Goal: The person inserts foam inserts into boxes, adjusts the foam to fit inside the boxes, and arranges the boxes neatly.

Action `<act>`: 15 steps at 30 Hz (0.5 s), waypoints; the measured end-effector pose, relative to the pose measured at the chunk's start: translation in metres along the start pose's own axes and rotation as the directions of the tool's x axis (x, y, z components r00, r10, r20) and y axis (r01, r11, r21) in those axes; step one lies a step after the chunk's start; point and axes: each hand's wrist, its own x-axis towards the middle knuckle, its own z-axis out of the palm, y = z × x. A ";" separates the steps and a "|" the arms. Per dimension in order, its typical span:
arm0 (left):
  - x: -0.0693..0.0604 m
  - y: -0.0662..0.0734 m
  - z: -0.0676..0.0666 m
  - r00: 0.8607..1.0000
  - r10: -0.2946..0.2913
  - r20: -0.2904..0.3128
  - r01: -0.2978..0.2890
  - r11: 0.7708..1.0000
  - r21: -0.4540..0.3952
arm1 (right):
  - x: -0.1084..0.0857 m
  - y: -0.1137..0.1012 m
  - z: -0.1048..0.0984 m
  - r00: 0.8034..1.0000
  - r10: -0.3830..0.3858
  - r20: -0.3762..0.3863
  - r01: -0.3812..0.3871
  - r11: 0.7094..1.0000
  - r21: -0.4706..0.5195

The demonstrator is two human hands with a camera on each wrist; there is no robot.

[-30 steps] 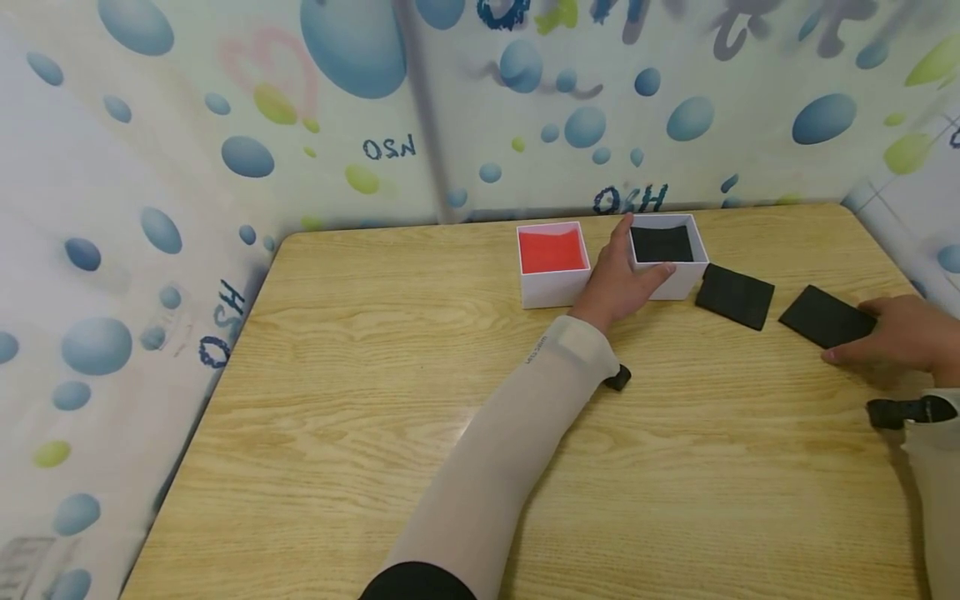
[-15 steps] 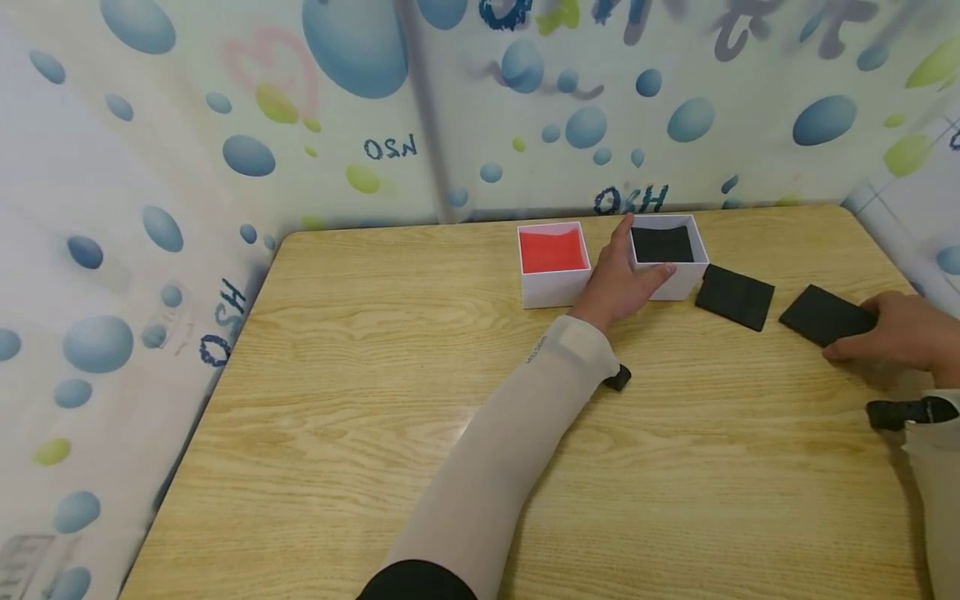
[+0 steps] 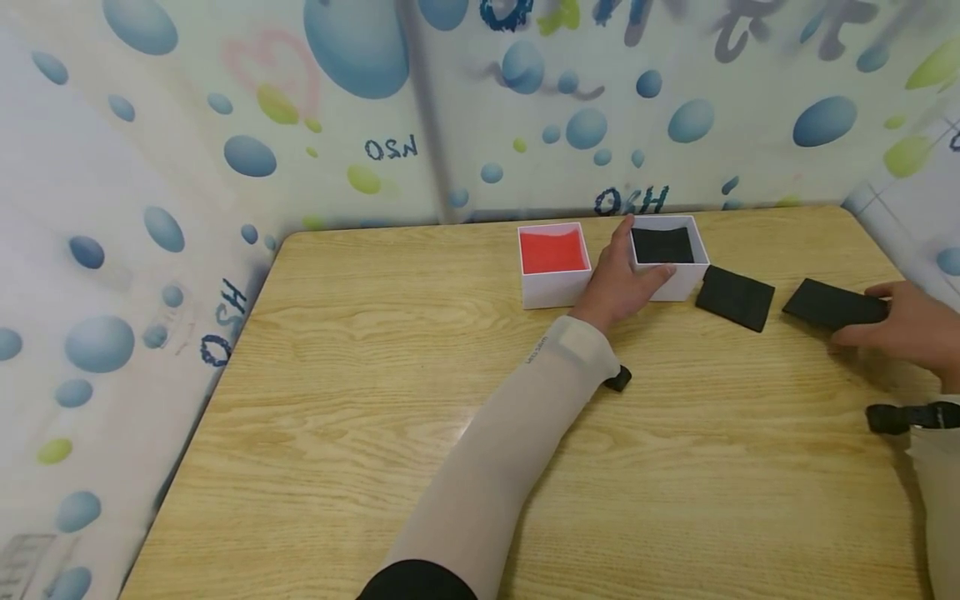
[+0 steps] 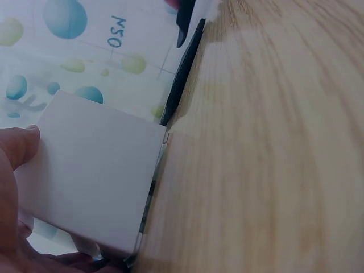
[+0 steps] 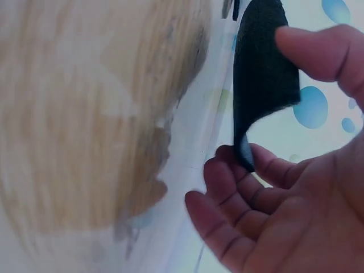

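Note:
My left hand (image 3: 617, 279) grips a white open-topped box (image 3: 678, 287), thumb on its near wall and fingers along its left side. A black piece fills the box's opening. In the left wrist view, the plain wall of this box (image 4: 94, 170) shows close up. At the right, my right hand (image 3: 911, 329) pinches a thin, flexible black sheet (image 3: 831, 305) by its right end, thumb against one face. The right wrist view shows that sheet (image 5: 266, 68) curved at its lower corner. Between box and right hand, another black sheet (image 3: 737, 298) lies flat.
A second white box (image 3: 555, 292), with a red piece (image 3: 552, 252) inside, stands just left of my left hand. Both boxes are near the back edge of the wooden table (image 3: 337, 375). A patterned curtain (image 3: 465, 108) hangs behind it.
My right hand has raised the black sheet's right end off the table and moved slightly up and right. The left hand and box stay in place.

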 end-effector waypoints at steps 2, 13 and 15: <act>0.000 0.000 0.000 1.000 -0.002 -0.002 0.002 1.000 0.010 | -0.001 -0.002 0.000 0.999 -0.016 -0.041 0.016 1.000 -0.001; -0.002 0.000 -0.001 1.000 0.000 0.002 0.000 1.000 0.008 | 0.002 -0.008 -0.001 0.980 -0.129 -0.154 0.167 0.948 0.270; -0.001 0.000 -0.001 1.000 -0.001 0.003 0.001 1.000 0.003 | 0.009 -0.001 0.003 0.967 -0.153 -0.203 0.212 0.927 0.310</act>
